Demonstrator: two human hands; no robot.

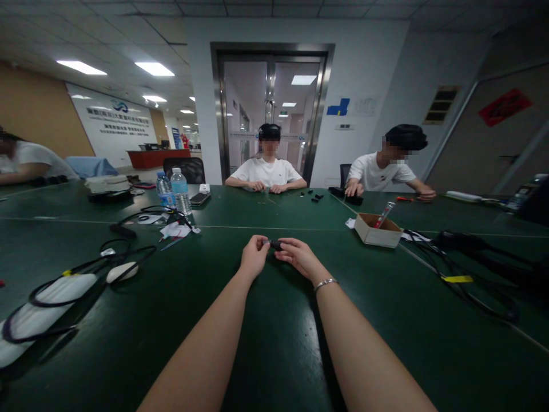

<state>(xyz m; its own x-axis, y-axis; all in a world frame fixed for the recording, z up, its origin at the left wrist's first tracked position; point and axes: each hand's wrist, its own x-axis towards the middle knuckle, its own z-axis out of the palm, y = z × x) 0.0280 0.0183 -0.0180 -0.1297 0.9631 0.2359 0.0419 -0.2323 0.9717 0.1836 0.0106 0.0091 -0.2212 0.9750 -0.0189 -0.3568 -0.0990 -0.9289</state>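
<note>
A small dark object (275, 245) with a lighter, metallic-looking left end is between my two hands, just over the green table (283, 320). Its exact kind is too small to make out. My left hand (254, 254) pinches the lighter end between thumb and fingers. From the other side, my right hand (299, 256) closes its fingers on the black body; a silver bracelet (326, 284) circles that wrist. The fingertips of both hands nearly meet and partly hide the object.
Right stands an open cardboard box (377, 236) holding a clear tube; cables (463, 286) lie beyond. Left are water bottles (180, 191), a phone (200, 198), a white mouse (122, 272) and a cable-wrapped white bundle (64, 300). Co-workers sit opposite and leftward; small black pieces (316, 198) lie opposite.
</note>
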